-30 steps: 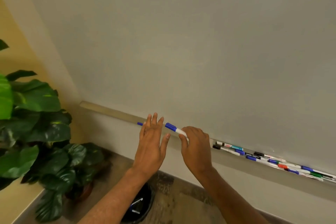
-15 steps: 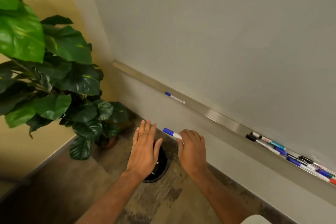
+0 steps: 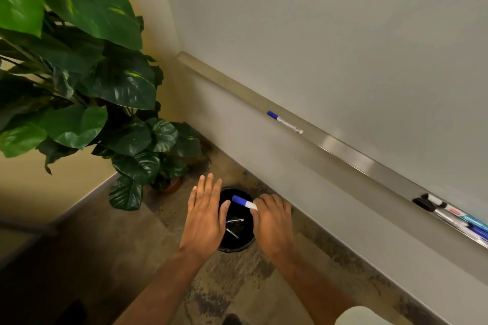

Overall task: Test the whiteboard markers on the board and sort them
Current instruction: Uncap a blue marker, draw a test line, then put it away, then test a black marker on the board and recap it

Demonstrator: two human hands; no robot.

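Note:
My right hand [image 3: 273, 224] grips a white marker with a blue cap [image 3: 243, 202], its cap pointing left over a black bin [image 3: 235, 244] on the floor. Two or three markers [image 3: 233, 227] lie inside the bin. My left hand [image 3: 204, 215] hovers flat with straight fingers over the bin's left rim, holding nothing. A single blue-capped marker [image 3: 284, 122] lies on the whiteboard's metal tray [image 3: 351, 158]. Several more markers [image 3: 454, 216] are bunched at the tray's right end. The whiteboard [image 3: 343, 34] is blank.
A large potted plant [image 3: 79, 74] with broad green leaves fills the left corner, its pot [image 3: 171, 185] just left of the bin. The floor [image 3: 237, 285] is mottled brown. A pale rounded object [image 3: 361, 315] shows at the bottom edge.
Both hands dropped from the tray down to the bin, the right one carrying the blue-capped marker. My view tilted down toward the floor.

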